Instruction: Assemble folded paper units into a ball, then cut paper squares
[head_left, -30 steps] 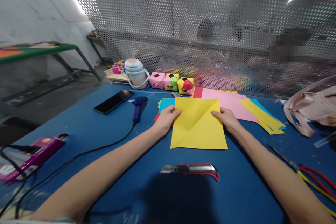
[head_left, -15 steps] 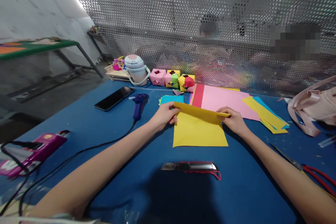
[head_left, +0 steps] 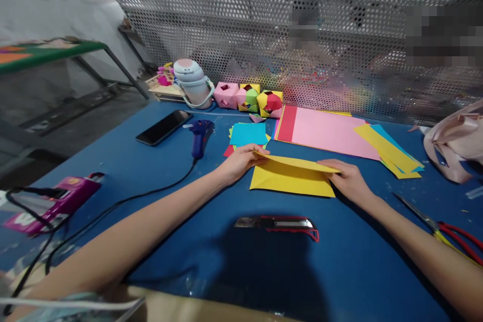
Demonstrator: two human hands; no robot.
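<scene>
A sheet of yellow paper (head_left: 292, 180) rests on the blue table, its far edge lifted and curled over toward me. My left hand (head_left: 245, 159) pinches the raised edge at its left end. At the right end, my right hand (head_left: 347, 176) grips the same edge, fingers closed on it. In front of the sheet lies a utility knife (head_left: 279, 223) with a red and black handle, blade to the left. Just behind my left hand is a stack of blue square papers (head_left: 248, 134) with other colours beneath.
Left are a glue gun (head_left: 198, 141), a phone (head_left: 164, 127), and a purple power strip (head_left: 64, 198) with cords. Paper cubes (head_left: 248, 98) and a bottle (head_left: 194, 85) stand at the back. Pink sheets (head_left: 328, 131), yellow strips (head_left: 388, 148), scissors (head_left: 426, 219) and a bag (head_left: 458, 141) lie right.
The lifted edge of the yellow paper has come nearer to me and lower, covering more of the sheet. Both hands moved with it. The view has tilted down slightly.
</scene>
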